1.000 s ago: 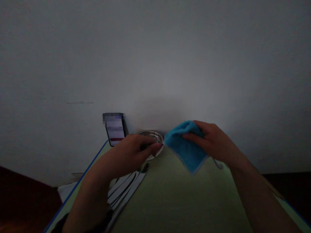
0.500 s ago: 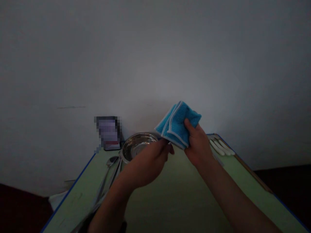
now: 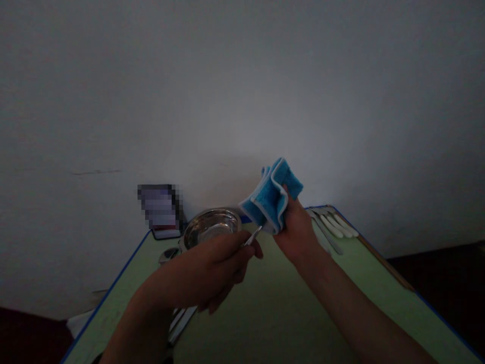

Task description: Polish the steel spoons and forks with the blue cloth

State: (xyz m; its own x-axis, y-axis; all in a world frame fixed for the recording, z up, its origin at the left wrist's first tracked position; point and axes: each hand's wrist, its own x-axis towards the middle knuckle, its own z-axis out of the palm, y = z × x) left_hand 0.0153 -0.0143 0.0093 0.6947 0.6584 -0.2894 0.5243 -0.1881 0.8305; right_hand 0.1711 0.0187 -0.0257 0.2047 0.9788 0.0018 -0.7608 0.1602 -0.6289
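My left hand (image 3: 223, 265) pinches the thin shiny handle of a metal utensil (image 3: 253, 236). Its other end goes into the folds of a blue cloth (image 3: 268, 198) with white edging, so I cannot tell its kind. My right hand (image 3: 299, 227) grips that cloth from the right, thumb pressed into it and fingers mostly hidden behind. Both hands are raised over the green table (image 3: 265, 313). Behind my left wrist is a round steel bowl (image 3: 212, 222).
Left of the bowl lies a large spoon or ladle head (image 3: 168, 255), and under my left arm are long metal handles (image 3: 184, 321). Pale-handled cutlery (image 3: 333, 227) and a metal piece (image 3: 329, 240) lie at the right. A blurred phone-like screen (image 3: 162, 210) leans against the wall.
My left hand has drawn down and left from the cloth, so the utensil's handle now shows between them. The cloth has closed more in my right hand, and the view has shifted slightly.
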